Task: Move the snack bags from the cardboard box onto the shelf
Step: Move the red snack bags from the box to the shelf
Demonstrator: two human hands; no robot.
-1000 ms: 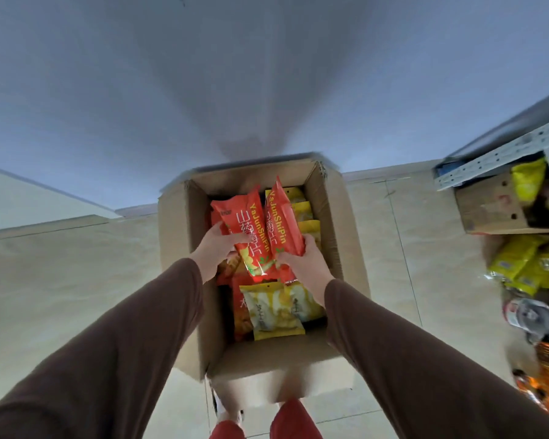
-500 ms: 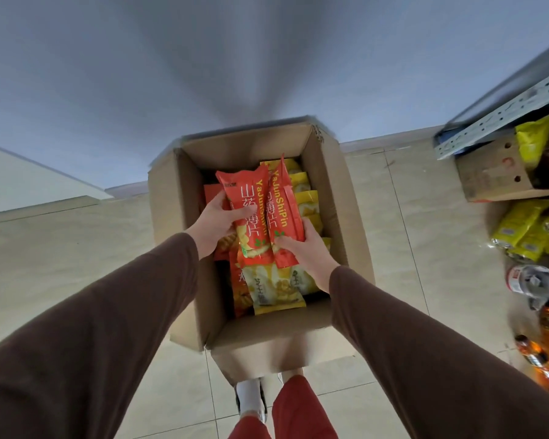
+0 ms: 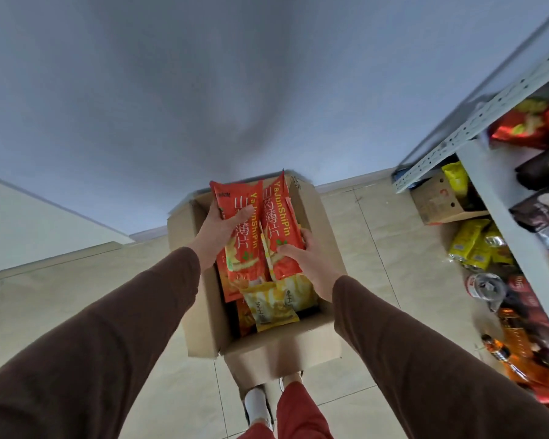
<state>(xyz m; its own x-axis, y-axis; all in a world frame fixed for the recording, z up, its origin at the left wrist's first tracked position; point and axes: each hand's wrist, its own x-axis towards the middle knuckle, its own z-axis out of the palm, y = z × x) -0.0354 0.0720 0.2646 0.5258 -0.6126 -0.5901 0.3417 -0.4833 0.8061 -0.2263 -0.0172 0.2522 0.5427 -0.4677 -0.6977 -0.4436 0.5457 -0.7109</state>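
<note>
Snack bags, 2 red ones printed "YaJunShiPin", are now higher than they were 1 second ago: their tops stand above the far rim of the cardboard box [image 3: 200, 299], where before they sat low among the other packs. The left hand [image 3: 217, 231] is clamped on the left red bag [image 3: 240, 245], thumb across its front; the right hand [image 3: 309, 263] is clamped on the lower edge of the right red bag [image 3: 278, 226], fingers wrapped behind. The 2 bags touch along their long sides.

That reads as the lift out of the box being well under way, with the carry to the shelf [image 3: 501, 198] not yet begun. Yellow bags [image 3: 271, 304] remain in the box below (so more trips are likely).

For room: the box walls stand close on both sides of the hands, yet the bags' lower ends look nearly clear of the rim. The shelf stands to the right, already crowded with packs, its perforated metal upright [image 3: 476, 122] near the path. Bottles and yellow packs [image 3: 476, 245] lie on the tiled floor [image 3: 371, 236] between box and shelf.
</note>
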